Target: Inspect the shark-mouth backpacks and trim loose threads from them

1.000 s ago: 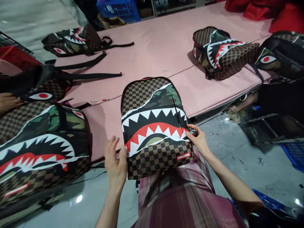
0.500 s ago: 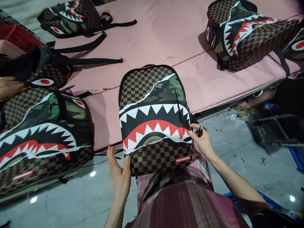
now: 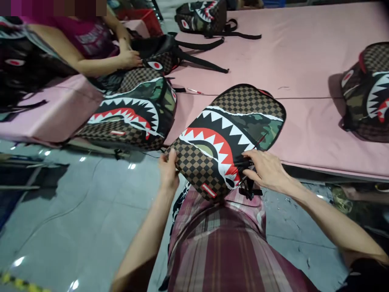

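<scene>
A backpack (image 3: 209, 158) with brown-and-black checks, a camouflage patch and a shark-mouth print leans tilted between the pink table edge and my lap, its top toward the far right. At its lower left corner, my left hand (image 3: 170, 170) is closed, thumb on the front and fingers behind. My right hand (image 3: 266, 168) grips the side by the end of the shark mouth, thumb and forefinger pinching the dark fabric there. Black straps (image 3: 251, 190) hang below that hand. Whether a small tool is also in my right palm is hidden.
A similar backpack (image 3: 130, 109) lies left on the pink table (image 3: 306, 65); another (image 3: 369, 93) is at the right. Across the left side, a co-worker's hands (image 3: 129, 54) rest by a backpack with loose straps (image 3: 203, 61). A pen (image 3: 194, 91) lies mid-table.
The backpack has turned from upright to tilted, its top swinging right. My left hand has closed on its lower corner. The view has swung left, bringing a co-worker into sight.
</scene>
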`<state>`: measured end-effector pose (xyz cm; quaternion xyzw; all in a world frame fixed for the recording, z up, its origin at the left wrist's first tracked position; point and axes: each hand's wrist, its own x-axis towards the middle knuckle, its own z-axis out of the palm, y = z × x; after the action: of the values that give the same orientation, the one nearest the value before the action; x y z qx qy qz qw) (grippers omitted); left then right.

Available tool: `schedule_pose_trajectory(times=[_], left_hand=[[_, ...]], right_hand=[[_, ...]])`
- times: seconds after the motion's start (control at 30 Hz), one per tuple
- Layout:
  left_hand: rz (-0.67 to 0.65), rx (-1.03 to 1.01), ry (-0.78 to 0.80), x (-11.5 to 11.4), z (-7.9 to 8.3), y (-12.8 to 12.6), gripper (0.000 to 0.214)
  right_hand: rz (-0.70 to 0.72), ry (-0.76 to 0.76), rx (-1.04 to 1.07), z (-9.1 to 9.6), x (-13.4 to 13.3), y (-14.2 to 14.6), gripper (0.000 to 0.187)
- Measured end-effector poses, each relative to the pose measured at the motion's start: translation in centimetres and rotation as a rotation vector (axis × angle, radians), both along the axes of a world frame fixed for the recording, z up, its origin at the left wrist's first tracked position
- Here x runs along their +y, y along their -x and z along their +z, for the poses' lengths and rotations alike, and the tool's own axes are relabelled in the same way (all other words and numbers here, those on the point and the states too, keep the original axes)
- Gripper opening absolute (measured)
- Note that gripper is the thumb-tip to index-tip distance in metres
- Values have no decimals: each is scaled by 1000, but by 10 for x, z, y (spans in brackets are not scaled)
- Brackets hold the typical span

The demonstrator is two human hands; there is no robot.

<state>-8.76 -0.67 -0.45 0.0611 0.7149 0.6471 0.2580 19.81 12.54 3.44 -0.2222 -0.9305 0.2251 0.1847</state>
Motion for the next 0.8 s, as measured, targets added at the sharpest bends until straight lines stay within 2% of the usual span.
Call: schedule_pose_trajectory(times=[0.1, 0.2, 0.3, 0.4, 0.6, 0.67, 0.8], left_hand=[[-17, -203, -24, -17, -5, -46, 37], [2, -236, -154, -14, -3, -66, 36], [-2, -241, -193, -7, 1, -64, 35], [-9, -244, -187, -6, 3, -60, 35], [21, -246, -178, -7, 3, -62, 31], [30, -248, -182, -7, 4, -63, 30], [51, -258, -180, -6, 6, -62, 30]], right_hand=[[228, -78, -58, 5, 20, 11, 31], [377, -141, -95, 3, 30, 18, 32], [396, -222, -78, 2, 33, 25, 33], [422, -241, -77, 3, 30, 32, 33], [430, -50, -54, 7, 28, 42, 22], [448, -40, -67, 8, 29, 43, 20], [553, -263, -101, 8, 33, 44, 27]])
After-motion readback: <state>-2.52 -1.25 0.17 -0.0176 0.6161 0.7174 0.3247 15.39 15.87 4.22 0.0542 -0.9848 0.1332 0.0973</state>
